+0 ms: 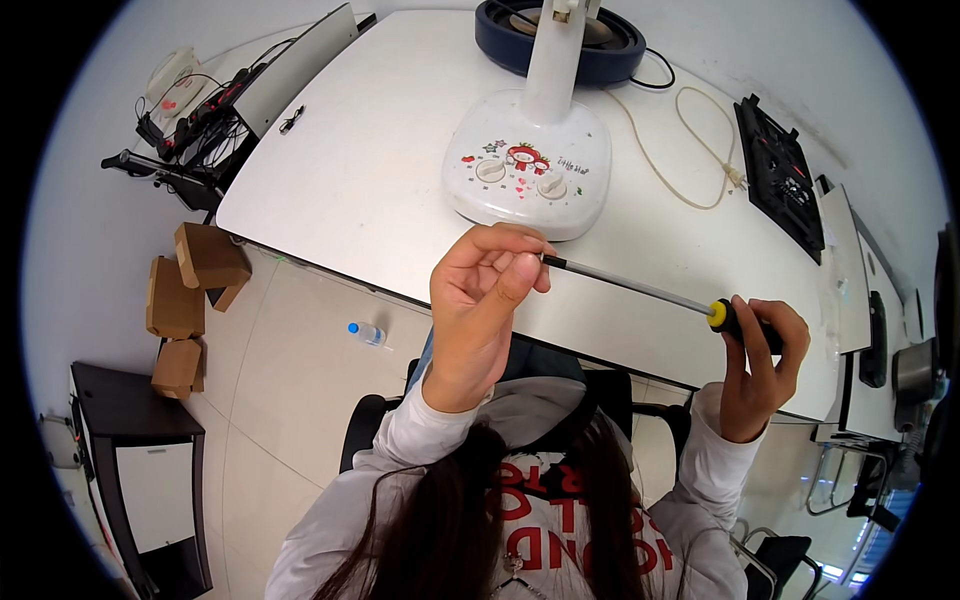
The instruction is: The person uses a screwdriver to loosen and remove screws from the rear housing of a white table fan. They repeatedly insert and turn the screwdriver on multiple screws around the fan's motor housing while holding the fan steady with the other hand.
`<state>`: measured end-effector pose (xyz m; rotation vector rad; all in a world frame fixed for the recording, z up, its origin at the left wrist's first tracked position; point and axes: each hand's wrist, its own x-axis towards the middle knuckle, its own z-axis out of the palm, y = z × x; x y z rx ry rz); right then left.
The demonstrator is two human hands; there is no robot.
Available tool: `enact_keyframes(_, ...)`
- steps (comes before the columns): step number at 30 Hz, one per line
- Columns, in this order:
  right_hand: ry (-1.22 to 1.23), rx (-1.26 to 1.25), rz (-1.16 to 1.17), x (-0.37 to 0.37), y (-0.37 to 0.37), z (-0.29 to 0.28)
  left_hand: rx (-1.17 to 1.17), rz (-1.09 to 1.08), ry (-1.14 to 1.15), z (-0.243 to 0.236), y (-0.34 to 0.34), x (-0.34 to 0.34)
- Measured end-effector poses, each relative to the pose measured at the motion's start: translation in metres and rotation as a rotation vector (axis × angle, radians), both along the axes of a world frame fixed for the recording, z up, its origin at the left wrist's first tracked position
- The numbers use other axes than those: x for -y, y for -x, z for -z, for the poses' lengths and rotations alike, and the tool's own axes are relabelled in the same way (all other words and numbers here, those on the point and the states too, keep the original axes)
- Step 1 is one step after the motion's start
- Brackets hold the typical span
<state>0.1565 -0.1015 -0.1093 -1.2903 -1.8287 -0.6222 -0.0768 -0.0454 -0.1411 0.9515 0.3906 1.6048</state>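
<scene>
My right hand (762,365) is closed around the black and yellow handle of a screwdriver (640,287), whose long metal shaft points left over the table's front edge. At its dark tip, the thumb and fingers of my left hand (480,305) are pinched together. Whatever small thing they may hold against the tip is hidden by the fingers. Just beyond my left hand stands the white base of an electric fan (525,165), with two round dials and red cartoon prints, its white post rising at the back. Behind the post lies a dark blue round ring-shaped part (490,45).
The fan stands on a white table (350,150). A cream power cord (690,205) loops at right, beside an open black tool case (780,180). Small black pieces (291,120) lie at far left. Cardboard boxes (175,300) and a water bottle (367,333) are on the floor side.
</scene>
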Motion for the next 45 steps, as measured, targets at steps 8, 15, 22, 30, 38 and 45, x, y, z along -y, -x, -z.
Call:
enact_keyframes(8, 0.079, 0.019, -0.048, -0.003, 0.010, -0.004, 0.079, -0.056, -0.018, 0.006, 0.002, -0.011)
enact_keyframes(15, 0.218, -0.085, -0.212, -0.012, 0.022, 0.004, 0.203, -0.067, 0.132, 0.012, 0.006, -0.021)
enact_keyframes(22, 0.352, -0.690, -0.226, -0.013, 0.043, 0.002, -0.157, 0.106, 0.075, 0.005, -0.007, -0.025)
enact_keyframes(30, 0.474, -0.754, -0.421, -0.026, 0.095, 0.014, -0.252, 0.194, 0.031, -0.020, -0.018, -0.027)
enact_keyframes(38, 0.293, -0.645, -0.583, -0.032, 0.098, 0.023, 0.209, 0.386, 0.062, -0.044, -0.008, -0.046)
enact_keyframes(45, 0.011, -0.504, -0.695, -0.044, 0.118, 0.003, 0.391, 0.701, 0.151, -0.086, 0.006, -0.074)
